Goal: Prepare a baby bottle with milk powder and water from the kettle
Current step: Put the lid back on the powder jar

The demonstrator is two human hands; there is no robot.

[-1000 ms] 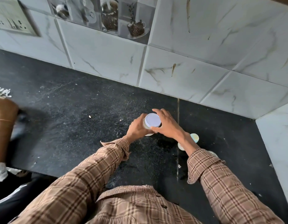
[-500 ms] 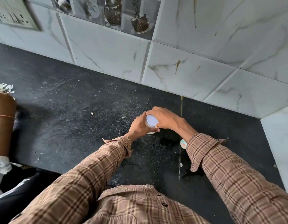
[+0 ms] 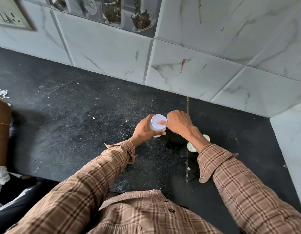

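on the black worktop (image 3: 70, 115), the left hand (image 3: 143, 130) wraps its fingers round a white lidded jar (image 3: 158, 124) standing there. the right hand (image 3: 179, 123) rests a finger on the jar's lid. a small pale round object (image 3: 191, 146) lies partly under the right wrist.

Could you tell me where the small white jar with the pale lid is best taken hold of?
Take the white jar round its body below the lid, coming from its left, as the left hand does now. It stands upright, and that grip leaves the lid free for the right hand.
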